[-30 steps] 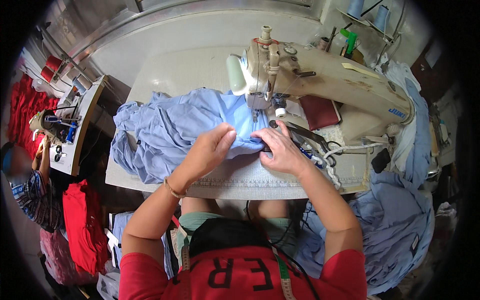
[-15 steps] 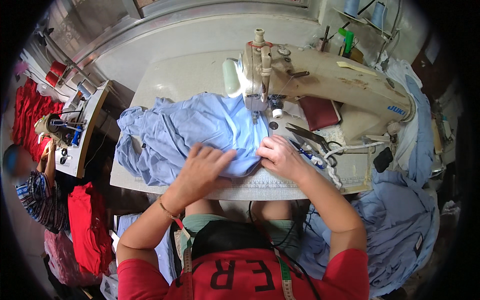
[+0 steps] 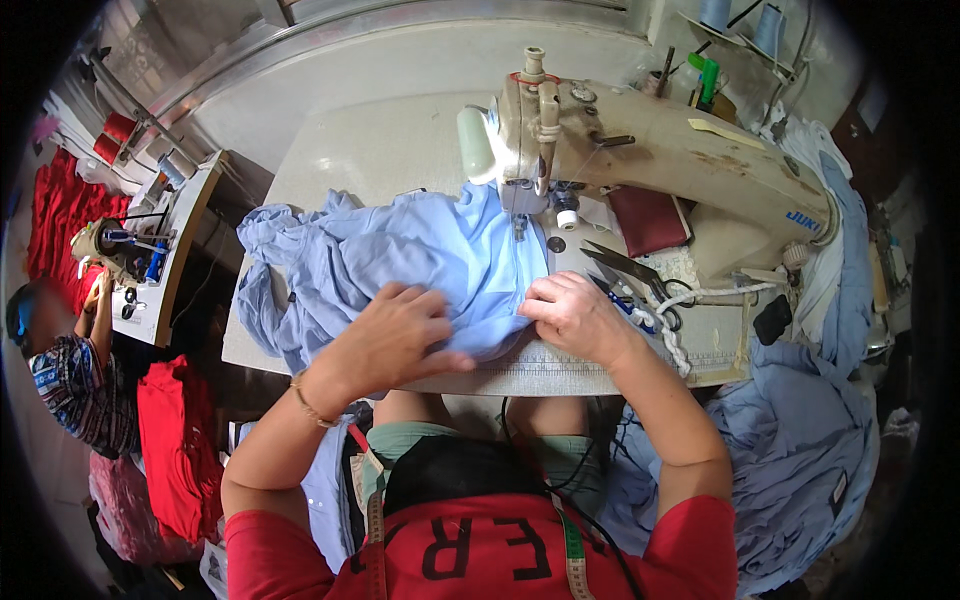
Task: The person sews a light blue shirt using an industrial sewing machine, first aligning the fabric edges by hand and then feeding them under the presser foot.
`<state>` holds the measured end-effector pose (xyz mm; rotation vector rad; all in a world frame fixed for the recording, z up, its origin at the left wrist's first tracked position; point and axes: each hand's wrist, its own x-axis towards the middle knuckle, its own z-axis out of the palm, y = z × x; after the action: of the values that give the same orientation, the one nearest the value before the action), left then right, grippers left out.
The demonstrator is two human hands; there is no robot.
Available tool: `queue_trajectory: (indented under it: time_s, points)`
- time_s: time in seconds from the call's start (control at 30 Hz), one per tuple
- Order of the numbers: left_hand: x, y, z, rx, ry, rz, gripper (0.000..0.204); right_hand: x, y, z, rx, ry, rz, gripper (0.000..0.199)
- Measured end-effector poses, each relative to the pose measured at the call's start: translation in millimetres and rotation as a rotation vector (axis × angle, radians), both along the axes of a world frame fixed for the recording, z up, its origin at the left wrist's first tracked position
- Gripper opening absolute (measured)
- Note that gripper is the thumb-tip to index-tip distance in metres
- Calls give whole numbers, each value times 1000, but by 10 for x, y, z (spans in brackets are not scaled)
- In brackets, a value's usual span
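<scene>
A light blue garment (image 3: 380, 240) lies bunched on the sewing table, its right edge under the needle area of the sewing machine (image 3: 660, 140). My right hand (image 3: 580, 315) pinches that edge just in front of the presser foot (image 3: 519, 230). On the cloth's near side rests my left hand (image 3: 395, 335), fingers lightly bent and thumb apart, gripping nothing. The machine's lamp lights the cloth around the needle. Right of the foot lies a small dark disc (image 3: 556, 244). Beyond my right hand are black scissors (image 3: 630, 265) and a white braided cord (image 3: 670, 340).
A dark red pouch (image 3: 650, 220) sits under the machine arm. More blue cloth (image 3: 790, 440) is heaped at the right of the table (image 3: 310, 140). Farther left, another person (image 3: 80, 390) works at a second machine (image 3: 105, 245), with red cloth (image 3: 178, 440) hanging nearby.
My left hand has turned slightly, its thumb now apart from the fingers. My right hand keeps its pinch on the cloth edge. The whole view has shifted a little.
</scene>
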<state>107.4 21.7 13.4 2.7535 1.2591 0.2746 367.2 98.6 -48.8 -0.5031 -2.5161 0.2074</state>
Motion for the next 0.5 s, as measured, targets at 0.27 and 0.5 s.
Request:
queue_trajectory:
  time_s: [0.27, 0.5]
  points:
    - [415, 130, -459, 68, -167, -91, 49, 74, 53, 40, -107, -7, 55, 15]
    - [449, 31, -505, 60, -204, -46, 46, 77, 28, 39, -155, 3, 14, 17]
